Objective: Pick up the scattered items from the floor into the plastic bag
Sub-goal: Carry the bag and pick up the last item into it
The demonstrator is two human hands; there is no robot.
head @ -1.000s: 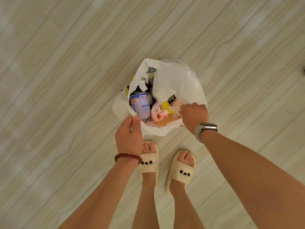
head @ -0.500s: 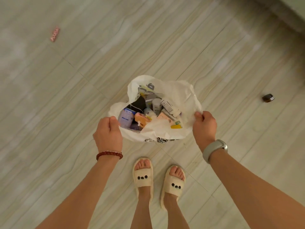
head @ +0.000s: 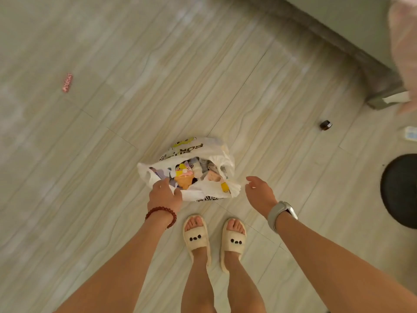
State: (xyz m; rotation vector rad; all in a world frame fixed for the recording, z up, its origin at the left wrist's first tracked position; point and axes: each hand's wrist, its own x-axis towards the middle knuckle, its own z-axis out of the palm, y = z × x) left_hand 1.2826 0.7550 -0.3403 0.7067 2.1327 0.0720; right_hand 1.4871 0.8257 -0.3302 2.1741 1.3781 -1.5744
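Right hand (head: 259,192) let go of plastic bag (head: 216,154), now released; left hand (head: 163,195) still grips rim. Pink item (head: 67,82) at 10 o'clock, dark jar (head: 325,125) at 2 o'clock remain on floor (head: 112,132).

The plastic bag (head: 212,152) sits before the feet (head: 214,224), a small jar (head: 325,125) far right.

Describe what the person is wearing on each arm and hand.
Both forearms are bare, with no sleeves in view. The left hand has a bracelet of dark red round beads at the wrist. The right hand has a watch with a light grey band and a rounded metallic case.
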